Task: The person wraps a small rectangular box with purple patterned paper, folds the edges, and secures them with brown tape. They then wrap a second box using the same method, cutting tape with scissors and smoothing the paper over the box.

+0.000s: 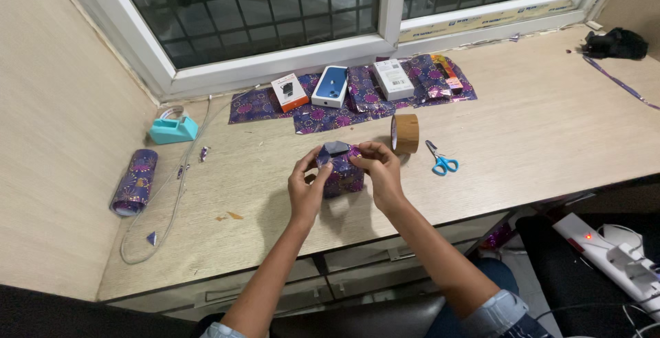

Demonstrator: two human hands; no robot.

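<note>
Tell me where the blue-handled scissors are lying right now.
In the head view, the scissors lie on the wooden desk, just right of the brown tape roll and the right hand.

— What was that parcel [342, 171] wrapped in?
— Glossy purple foil paper; it crinkled and shone under my left hand [307, 190] and right hand [382, 173].
— And the worktop [536, 132]?
— Matt pale wood-grain laminate, smooth. The tape roll [405, 134] was shiny brown plastic.
</note>
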